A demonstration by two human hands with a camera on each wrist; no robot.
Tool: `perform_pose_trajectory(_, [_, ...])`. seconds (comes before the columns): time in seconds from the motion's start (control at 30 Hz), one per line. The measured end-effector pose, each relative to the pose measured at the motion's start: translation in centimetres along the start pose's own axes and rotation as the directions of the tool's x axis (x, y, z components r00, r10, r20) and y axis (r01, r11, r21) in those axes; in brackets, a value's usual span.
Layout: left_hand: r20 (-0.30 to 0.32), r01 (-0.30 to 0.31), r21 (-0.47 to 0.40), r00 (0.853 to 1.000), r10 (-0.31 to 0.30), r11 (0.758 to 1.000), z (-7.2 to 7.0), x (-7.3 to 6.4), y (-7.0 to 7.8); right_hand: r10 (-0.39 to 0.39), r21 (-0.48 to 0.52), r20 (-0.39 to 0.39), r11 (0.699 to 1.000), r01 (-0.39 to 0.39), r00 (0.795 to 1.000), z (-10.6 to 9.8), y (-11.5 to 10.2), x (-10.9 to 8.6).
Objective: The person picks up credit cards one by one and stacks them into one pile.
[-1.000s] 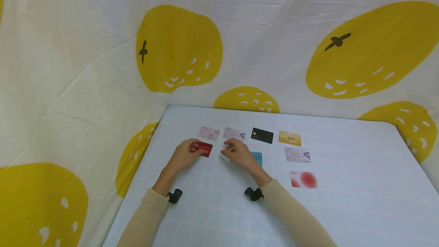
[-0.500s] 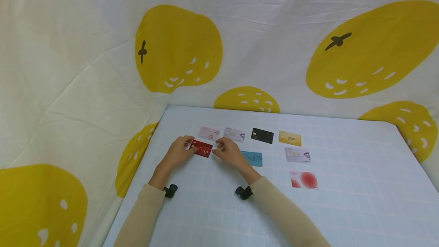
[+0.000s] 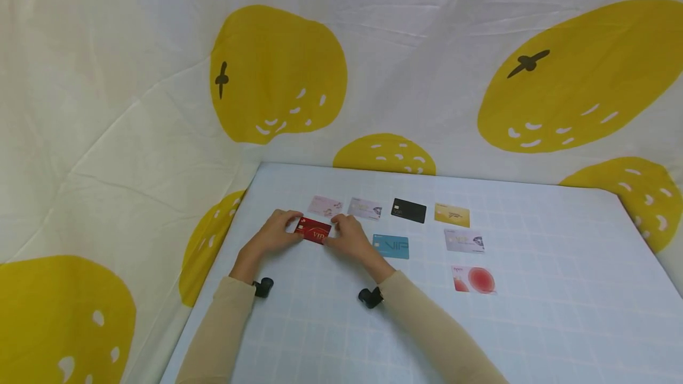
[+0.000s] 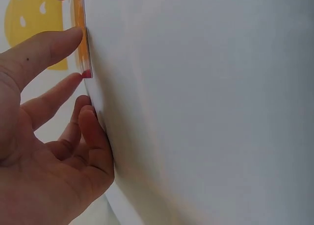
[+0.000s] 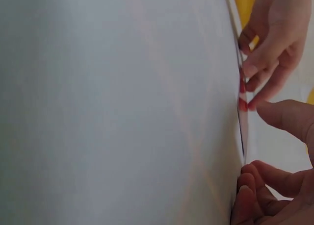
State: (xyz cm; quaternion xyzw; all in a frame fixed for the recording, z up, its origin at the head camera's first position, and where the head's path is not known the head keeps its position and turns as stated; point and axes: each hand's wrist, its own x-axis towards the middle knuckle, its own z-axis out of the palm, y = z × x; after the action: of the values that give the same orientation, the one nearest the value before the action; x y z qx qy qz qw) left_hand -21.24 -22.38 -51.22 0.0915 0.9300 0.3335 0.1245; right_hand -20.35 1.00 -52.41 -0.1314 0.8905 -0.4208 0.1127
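Observation:
A red VIP card [image 3: 313,230] lies near the left of the table, under the left part of the top row of cards. My left hand [image 3: 274,232] grips its left end, thumb at the lower edge and index finger at the upper corner. At the opposite end my right hand [image 3: 349,240] spans the card with thumb and index finger. In the left wrist view the card [image 4: 82,43] is seen nearly edge-on, the left thumb against it. The right wrist view shows the card [image 5: 243,119] low along the tabletop, with both hands around it; exact right-finger contact is hard to make out.
Above lie a pink card [image 3: 325,206], a lilac card [image 3: 365,209], a black card [image 3: 408,210] and a gold card [image 3: 452,215]. Rightward are a teal VIP card [image 3: 391,246], a silver-lilac card [image 3: 465,241] and a red-circle card [image 3: 474,280]. A fruit-print curtain [image 3: 405,76] stands behind.
The red card has come flat beneath the pink card, shifting slightly left. My right hand has moved left to its right end, uncovering the teal card. The left hand still holds the left end.

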Motion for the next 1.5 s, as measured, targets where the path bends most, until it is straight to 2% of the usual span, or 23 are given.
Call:
perform_pose_trajectory(0.17, [0.022,0.011,-0.001,1.0,-0.011,1.0,-0.2,0.1,0.0,0.024,-0.031,0.007,0.999,-0.024,1.0,0.5,0.0,0.1])
perform_pose_trajectory(0.57, [0.017,0.036,-0.005,0.999,-0.036,0.999,-0.1,0.3,0.0,0.032,-0.113,-0.015,0.993,-0.033,0.999,0.8,-0.5,0.0])
perform_pose_trajectory(1.17, [0.011,0.088,-0.026,0.996,-0.088,0.996,0.0,0.3,0.3,0.015,-0.07,-0.042,0.997,-0.018,0.999,0.8,-0.5,-0.3])
perform_pose_trajectory(1.5, [-0.031,0.015,-0.054,0.999,-0.016,0.998,0.5,0.2,-0.1,0.016,-0.018,-0.051,1.0,-0.017,0.999,0.9,-1.0,-0.7])
